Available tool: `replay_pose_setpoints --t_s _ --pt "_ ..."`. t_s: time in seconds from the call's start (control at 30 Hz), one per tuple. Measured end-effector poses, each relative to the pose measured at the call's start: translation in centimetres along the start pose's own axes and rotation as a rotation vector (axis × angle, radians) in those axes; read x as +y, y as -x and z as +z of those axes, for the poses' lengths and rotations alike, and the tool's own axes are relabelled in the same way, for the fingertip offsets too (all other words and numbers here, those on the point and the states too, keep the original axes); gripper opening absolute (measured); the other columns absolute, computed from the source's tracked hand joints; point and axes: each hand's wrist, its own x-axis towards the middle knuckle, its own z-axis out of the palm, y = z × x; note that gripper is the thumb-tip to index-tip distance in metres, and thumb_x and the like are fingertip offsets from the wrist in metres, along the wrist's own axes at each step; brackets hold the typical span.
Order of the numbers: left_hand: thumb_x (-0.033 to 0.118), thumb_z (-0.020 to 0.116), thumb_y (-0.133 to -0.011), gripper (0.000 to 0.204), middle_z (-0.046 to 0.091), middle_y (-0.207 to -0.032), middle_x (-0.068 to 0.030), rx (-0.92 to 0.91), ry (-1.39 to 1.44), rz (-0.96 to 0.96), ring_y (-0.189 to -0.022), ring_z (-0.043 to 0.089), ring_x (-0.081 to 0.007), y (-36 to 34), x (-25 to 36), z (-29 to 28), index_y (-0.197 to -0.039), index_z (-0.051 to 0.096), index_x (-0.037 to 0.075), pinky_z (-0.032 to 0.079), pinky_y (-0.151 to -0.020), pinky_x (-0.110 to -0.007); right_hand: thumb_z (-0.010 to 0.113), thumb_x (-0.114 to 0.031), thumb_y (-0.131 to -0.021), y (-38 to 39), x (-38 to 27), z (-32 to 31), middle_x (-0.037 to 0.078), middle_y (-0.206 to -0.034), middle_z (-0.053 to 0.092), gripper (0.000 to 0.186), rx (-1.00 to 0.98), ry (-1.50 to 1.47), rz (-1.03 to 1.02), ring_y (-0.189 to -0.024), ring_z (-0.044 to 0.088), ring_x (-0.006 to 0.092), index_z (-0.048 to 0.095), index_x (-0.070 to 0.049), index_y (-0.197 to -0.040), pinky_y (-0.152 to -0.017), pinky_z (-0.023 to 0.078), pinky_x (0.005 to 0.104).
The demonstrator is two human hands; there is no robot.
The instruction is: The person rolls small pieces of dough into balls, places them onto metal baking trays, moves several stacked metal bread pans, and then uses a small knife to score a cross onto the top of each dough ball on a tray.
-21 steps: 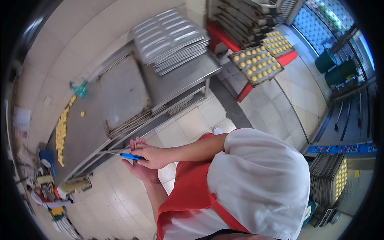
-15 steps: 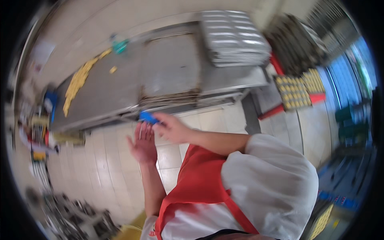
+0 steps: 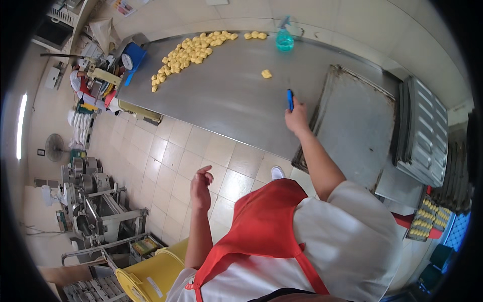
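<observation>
Over the steel worktable [image 3: 226, 95], my right hand [image 3: 297, 117] is closed around a small blue-handled tool [image 3: 290, 100]. Its working end is too small to make out. A single yellow dough piece [image 3: 266, 74] lies on the table, just beyond and left of that tool. Many more dough pieces [image 3: 183, 54] sit bunched along the far left part of the tabletop, and a short row [image 3: 255, 35] lies by the wall. My left hand [image 3: 201, 189] hangs above the floor in front of the table, fingers loosely bent and apart, with nothing in it.
A worn flat baking tray [image 3: 354, 131] lies right of my right hand, beside stacked moulded pans [image 3: 425, 133]. A green spray bottle [image 3: 284, 40] stands by the wall. Left are a blue dial scale [image 3: 132, 59], machinery [image 3: 100, 196] and a yellow bin [image 3: 156, 272]. Another person [image 3: 83, 85] stands far left.
My view has swung left, toward the dough and machinery. My hands, close together before, are now apart: the right reaches over the table with the tool; the left is lower.
</observation>
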Motion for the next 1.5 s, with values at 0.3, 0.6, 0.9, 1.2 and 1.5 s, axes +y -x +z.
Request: replay_pose_setpoints --t_s 0.3,0.6,0.9,1.2,1.5 --pt "0.070 0.040 -0.110 0.086 0.043 -0.170 -0.0157 -0.108 0.709 -0.242 -0.154 0.043 -0.0342 -20.2 4.0 3.6 -0.166 0.038 0.005 0.028 -0.130 -0.049 0.080 -0.022 -0.091 2.9 -15.5 8.5 0.020 -0.157 0.057 0.064 -0.409 -0.288 -0.639 -0.152 0.047 0.0410 0.060 -0.008 -0.150 -0.127 0.036 0.0532" --pt "0.058 0.055 -0.110 0.079 0.061 -0.157 -0.0159 -0.870 0.231 -0.122 -0.140 0.061 -0.0297 -42.2 15.7 0.6 -0.164 0.045 0.002 0.049 -0.115 -0.044 0.072 -0.038 -0.095 -15.8 -12.2 14.5 0.012 -0.156 0.056 0.049 0.253 0.485 -0.600 -0.139 0.054 0.0404 0.071 -0.021 -0.141 -0.115 0.044 0.0600" --pt "0.020 0.073 -0.093 0.032 0.068 -0.127 -0.0183 -0.348 -1.186 0.798 -0.117 0.067 -0.0423 -73.1 6.4 -6.4 -0.122 0.073 0.006 0.056 -0.098 -0.052 0.064 -0.011 -0.095 -18.3 -13.4 17.5 0.015 -0.116 0.072 0.016 0.347 0.408 -0.035 -0.112 0.068 0.0375 0.077 -0.012 -0.105 -0.099 0.056 0.0489" --pt "0.000 0.065 -0.091 0.019 0.063 -0.105 -0.0162 -0.803 -0.914 0.575 -0.091 0.061 -0.0340 -51.2 2.6 -14.9 -0.109 0.061 0.001 0.051 -0.081 -0.044 0.079 -0.013 -0.077 8.6 -10.3 19.8 0.008 -0.122 0.059 0.033 -0.023 0.528 -0.170 -0.114 0.058 0.0353 0.069 -0.018 -0.109 -0.100 0.050 0.0473" --pt "0.019 0.061 -0.107 0.023 0.069 -0.110 -0.0193 -0.765 -0.988 0.855 -0.103 0.064 -0.0418 -49.5 0.6 -4.8 -0.122 0.067 0.002 0.051 -0.091 -0.051 0.066 -0.056 -0.097 -5.7 -14.5 24.7 0.017 -0.134 0.071 0.047 -0.225 0.639 -0.310 -0.135 0.059 0.0395 0.073 -0.016 -0.121 -0.117 0.043 0.0536"
